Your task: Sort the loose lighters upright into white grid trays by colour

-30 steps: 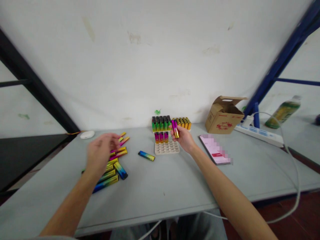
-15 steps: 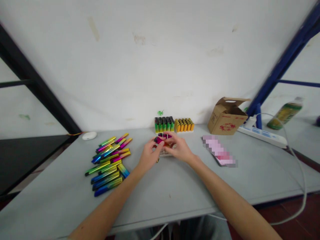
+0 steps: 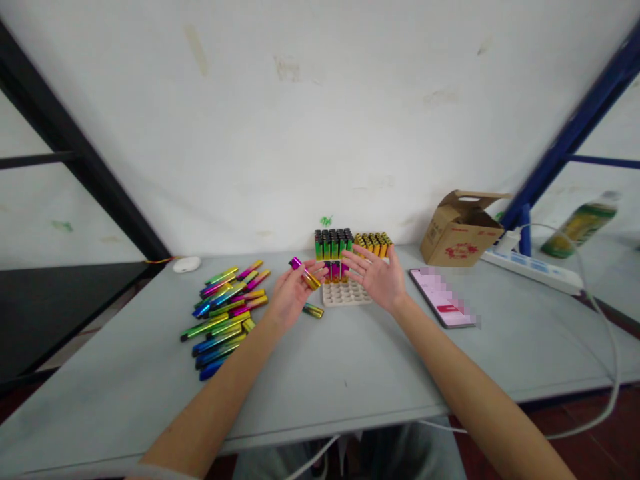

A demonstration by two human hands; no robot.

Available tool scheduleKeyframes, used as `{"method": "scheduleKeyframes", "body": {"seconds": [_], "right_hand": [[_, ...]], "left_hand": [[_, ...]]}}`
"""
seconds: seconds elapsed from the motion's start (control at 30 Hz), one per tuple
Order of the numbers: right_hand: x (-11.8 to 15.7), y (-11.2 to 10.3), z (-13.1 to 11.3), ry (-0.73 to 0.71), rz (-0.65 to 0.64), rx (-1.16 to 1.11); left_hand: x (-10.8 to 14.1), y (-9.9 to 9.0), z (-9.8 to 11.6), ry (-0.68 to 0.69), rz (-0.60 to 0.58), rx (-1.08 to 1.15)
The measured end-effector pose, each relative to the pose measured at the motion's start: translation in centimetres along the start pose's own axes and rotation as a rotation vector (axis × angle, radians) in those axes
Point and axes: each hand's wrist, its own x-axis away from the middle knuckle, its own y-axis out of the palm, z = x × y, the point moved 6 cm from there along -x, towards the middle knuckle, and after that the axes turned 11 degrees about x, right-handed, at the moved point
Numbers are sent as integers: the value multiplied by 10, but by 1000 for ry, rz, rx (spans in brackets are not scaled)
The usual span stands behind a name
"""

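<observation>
A shiny purple-and-gold tube (image 3: 305, 274), shaped like a slim lighter, lies across the fingers of my left hand (image 3: 291, 293), which holds it palm up. My right hand (image 3: 383, 281) is open, fingers spread and palm turned up, with nothing in it. Between the hands sits a pale tray (image 3: 345, 295) with rows of round holes. A few purple tubes (image 3: 336, 271) stand upright in its back part; my right fingers partly cover that side. One green-and-gold tube (image 3: 314, 311) lies on the table beside my left hand.
A pile of shiny coloured tubes (image 3: 225, 303) lies at the left. Upright green tubes (image 3: 333, 245) and yellow tubes (image 3: 373, 244) stand by the wall. Rightward are a phone (image 3: 443, 300), an open carton (image 3: 463, 243), a power strip (image 3: 533, 270) and a bottle (image 3: 580, 227).
My hands have moved apart from over the tray. The right has opened. The left now holds a purple-and-gold tube palm up. More of the tray and the green-and-gold tube now show.
</observation>
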Motion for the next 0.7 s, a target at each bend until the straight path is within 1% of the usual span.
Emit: {"method": "scheduleKeyframes", "body": {"seconds": [0.13,0.3,0.37,0.43,0.5,0.53,0.57,0.6,0.63,0.7], "right_hand": [[4,3,-6,-55,-85,54],[4,3,-7,-66,-125,110],[0,-4,-5,-67,-71,148],[-4,-20,-2,-67,66,251],[-6,-37,1,-89,245,475],[-6,-44,0,-119,322,641],[-5,-47,0,-165,360,833],[-5,-47,1,-208,360,1015],[-5,-45,4,-244,332,1164],[-5,-40,15,-270,235,1339]], "left_hand": [[-2,-2,-3,-25,3,-17],[-1,-4,-5,-59,25,-40],[0,-4,-5,-75,8,-44],[1,-3,-5,-108,-27,-48],[2,-2,-7,-153,-70,-54],[2,-2,-8,-170,-89,-60],[2,-2,-8,-176,-104,-72],[3,-2,-8,-171,-117,-88],[3,-2,-8,-154,-128,-109],[3,-1,-8,-108,-141,-169]]}}
